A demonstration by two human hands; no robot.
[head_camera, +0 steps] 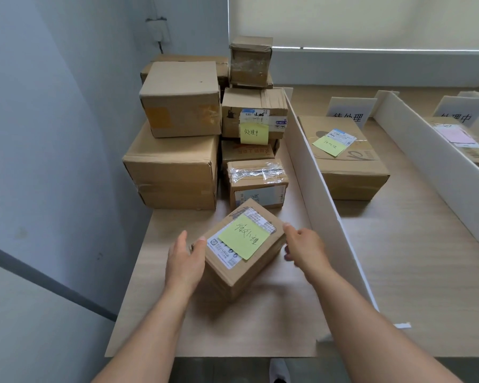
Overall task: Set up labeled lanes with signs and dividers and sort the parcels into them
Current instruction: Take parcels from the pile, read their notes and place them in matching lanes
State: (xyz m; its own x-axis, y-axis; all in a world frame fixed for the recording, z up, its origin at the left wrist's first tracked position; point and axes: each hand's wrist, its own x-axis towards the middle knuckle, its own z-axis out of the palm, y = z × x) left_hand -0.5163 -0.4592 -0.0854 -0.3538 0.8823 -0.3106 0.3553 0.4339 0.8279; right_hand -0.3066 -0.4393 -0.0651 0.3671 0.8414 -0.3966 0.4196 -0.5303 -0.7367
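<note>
A small cardboard parcel with a yellow-green handwritten note on top sits near the table's front in the leftmost section. My left hand grips its left side and my right hand grips its right side. Behind it stands a pile of several brown parcels, one of which bears a yellow note. A white divider runs from back to front on the right of the held parcel. Past it, a lane holds one large parcel with a yellow note, below a white sign.
A second white divider separates another lane at the right, with a sign and a parcel carrying a pink note. The wooden table meets a wall on the left; its front edge lies close to me.
</note>
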